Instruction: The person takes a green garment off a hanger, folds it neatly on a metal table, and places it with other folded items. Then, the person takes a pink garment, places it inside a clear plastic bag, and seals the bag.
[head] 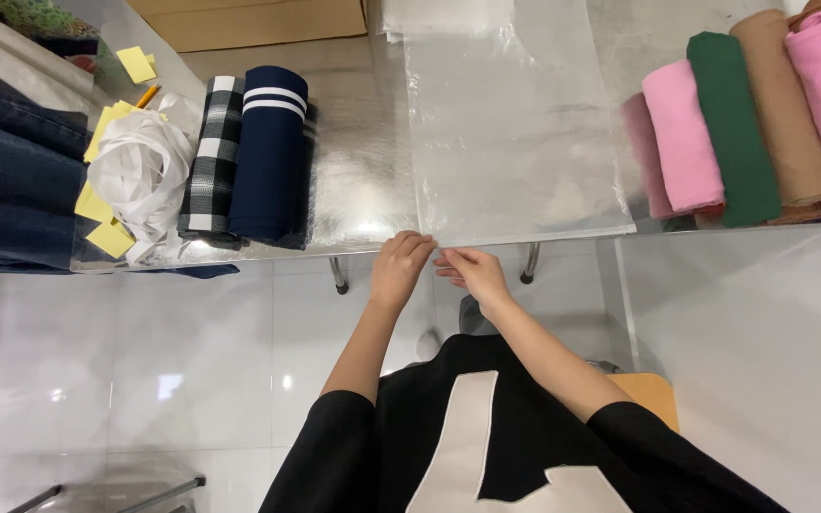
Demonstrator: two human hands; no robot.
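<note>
Far to the left of the hands sit a pile of white cloth strips (140,171), a black and white checked folded cloth (211,157) and a dark blue folded cloth with white stripes (271,152), all on the shiny silver table (358,180). The left hand (399,269) pinches the near edge of the big clear plastic bag (515,133). Just beside it, the right hand (472,274) pinches the same edge. The bag lies flat, stretching away from both hands. Far to the right lie pink, green and tan cloth rolls (743,123).
</note>
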